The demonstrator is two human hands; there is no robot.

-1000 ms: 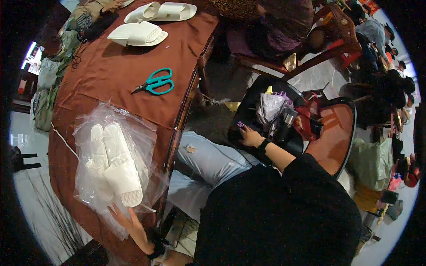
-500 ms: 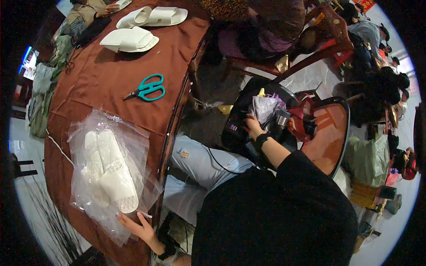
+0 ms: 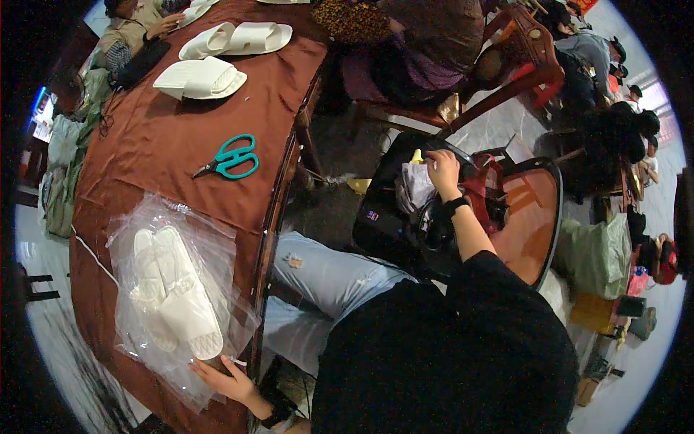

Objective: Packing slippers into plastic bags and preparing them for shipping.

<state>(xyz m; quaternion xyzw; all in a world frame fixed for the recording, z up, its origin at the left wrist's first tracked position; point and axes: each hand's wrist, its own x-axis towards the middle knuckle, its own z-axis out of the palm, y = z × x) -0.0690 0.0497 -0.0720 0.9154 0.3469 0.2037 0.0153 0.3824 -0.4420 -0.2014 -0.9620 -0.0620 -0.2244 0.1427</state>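
On the cloth-covered table, a pair of white slippers (image 3: pixel 189 316) lies in a clear plastic bag (image 3: pixel 228 246). My left hand (image 3: pixel 225 380) rests at the bag's near edge, fingers stretched and thumb apart, just below one slipper's toe. Off to the right, my right hand (image 3: pixel 443 173) reaches over a black bag (image 3: pixel 374 211), its fingers bent beside a folded grey-lilac umbrella (image 3: pixel 413 186) with a yellow tip. What lies under those fingers is hidden. Farther up the table lie teal-handled scissors (image 3: pixel 235 158), their blades pointing left.
More white slippers (image 3: pixel 200 78) lie toward the table's far end, where another person's hand (image 3: pixel 170 24) touches one. A red bag (image 3: pixel 486 192) sits on the chair (image 3: pixel 531 235) beside me. Another wooden chair (image 3: pixel 499 83) stands beyond, with a seated person. A pale green sack (image 3: pixel 596 257) stands at right.
My right hand has moved from the umbrella's left side up and over to its right side. The left hand stays by the plastic bag. The whole view has shifted slightly.
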